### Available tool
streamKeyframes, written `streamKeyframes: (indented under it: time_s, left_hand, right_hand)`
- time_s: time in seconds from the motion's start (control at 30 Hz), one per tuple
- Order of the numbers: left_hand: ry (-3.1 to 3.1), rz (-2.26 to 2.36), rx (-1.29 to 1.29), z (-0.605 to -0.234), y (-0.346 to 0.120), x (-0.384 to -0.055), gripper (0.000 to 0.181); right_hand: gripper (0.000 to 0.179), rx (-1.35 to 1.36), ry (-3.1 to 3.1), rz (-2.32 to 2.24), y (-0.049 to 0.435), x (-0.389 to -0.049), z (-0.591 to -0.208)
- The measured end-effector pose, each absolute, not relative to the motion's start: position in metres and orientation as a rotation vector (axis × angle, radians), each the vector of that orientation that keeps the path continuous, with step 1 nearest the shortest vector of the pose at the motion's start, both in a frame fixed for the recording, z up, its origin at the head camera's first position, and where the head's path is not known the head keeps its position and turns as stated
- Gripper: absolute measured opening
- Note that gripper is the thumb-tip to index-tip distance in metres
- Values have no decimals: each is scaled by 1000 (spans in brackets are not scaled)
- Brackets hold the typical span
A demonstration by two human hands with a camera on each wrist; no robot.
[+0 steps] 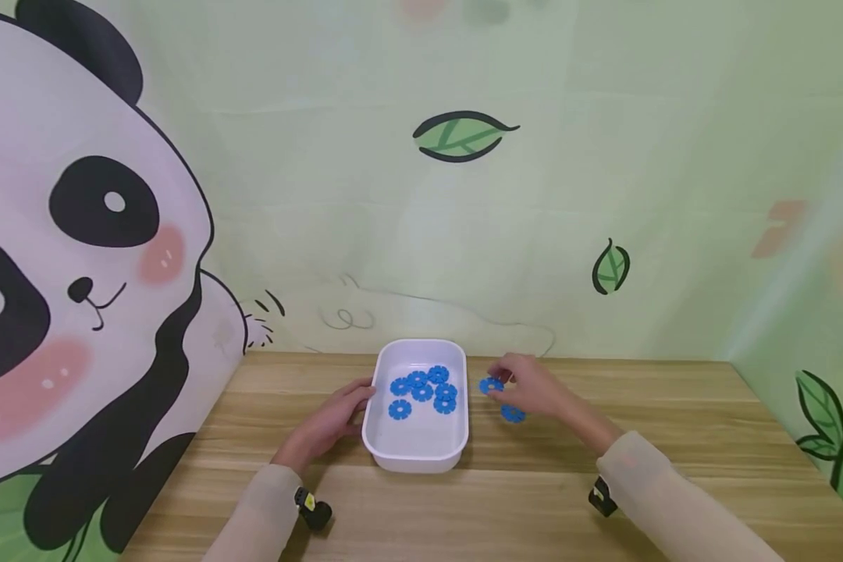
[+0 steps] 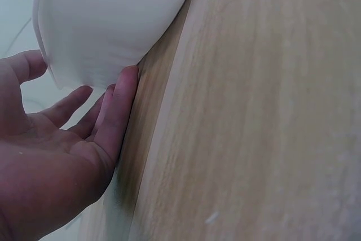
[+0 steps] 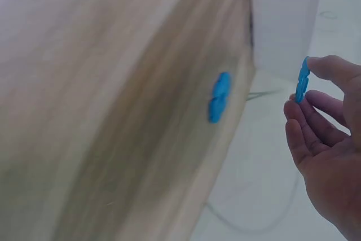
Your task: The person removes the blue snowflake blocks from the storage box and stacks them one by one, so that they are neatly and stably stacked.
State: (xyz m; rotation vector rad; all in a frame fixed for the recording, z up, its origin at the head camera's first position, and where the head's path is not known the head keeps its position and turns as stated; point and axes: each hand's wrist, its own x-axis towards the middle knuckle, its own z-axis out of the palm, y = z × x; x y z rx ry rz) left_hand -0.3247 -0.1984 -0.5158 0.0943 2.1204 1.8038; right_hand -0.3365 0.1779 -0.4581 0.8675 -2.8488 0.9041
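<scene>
In the head view, a white tub point(image 1: 416, 437) sits on the wooden table point(image 1: 506, 511), and on its floor lies a cluster of small blue discs point(image 1: 400, 410), some overlapping. To the tub's left, the left hand point(image 1: 333, 414) rests its fingertips against the wall. To the tub's right, the right hand point(image 1: 534, 386) has a blue disc, the held disc point(image 1: 489, 385), pinched by its edge, and it's outside the rim. Near that hand, also right of the tub, a loose disc point(image 1: 513, 414) lies on the table. The step in hand looks like picking up single discs while the tub is steadied; moving this one over the tub would call for a light pinch and enough lift to clear the rim.

Over to the left wrist view: fingers fairly straight and spread, touching the tub's outer side, with no grip closed around it.

Now the right wrist view: thumb and fingertip nearly together, just the held disc between them, the other fingers loosely bent. It shows edge-on here, thin, bright blue and notched; the head view gives it a round, toothed outline. The loose disc, on the table beside the tub, is blurred.
</scene>
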Motion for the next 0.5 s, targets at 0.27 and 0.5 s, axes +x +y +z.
streamKeyframes:
  time_s: [0.27,0.5]
  left_hand:
    - [2121,1806,90,-517,-198,-325,57]
    - [2120,1799,96,-515,-197,-324,56]
  right_hand:
    - [32,847,-2870,901,198,-335,-477]
    - [34,810,-2883,853,207,-329,-488]
